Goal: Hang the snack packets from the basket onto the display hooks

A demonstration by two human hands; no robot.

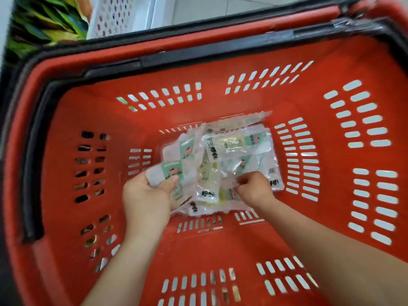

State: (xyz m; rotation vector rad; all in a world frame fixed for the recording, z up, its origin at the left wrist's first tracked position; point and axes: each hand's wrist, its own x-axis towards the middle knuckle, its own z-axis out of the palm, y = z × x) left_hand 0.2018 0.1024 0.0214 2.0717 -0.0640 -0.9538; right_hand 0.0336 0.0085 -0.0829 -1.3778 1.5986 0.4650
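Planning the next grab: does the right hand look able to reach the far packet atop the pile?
Likely yes: the far packet lies uncovered just beyond the right hand, though it pinches another packet.

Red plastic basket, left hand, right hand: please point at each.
red plastic basket [214, 85]: head view, far inner wall.
left hand [145, 195]: head view, its middle.
right hand [254, 188]: head view, knuckles.

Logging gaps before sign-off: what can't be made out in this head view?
Display hooks: outside the head view's frame.
Count of snack packets: they overlap in a heap, partly under the left hand and right hand.
Packet print: blurred, too small to read.
Which packet the right hand pinches: its curled fingers hide it.
Basket near wall: cut off by the bottom edge.
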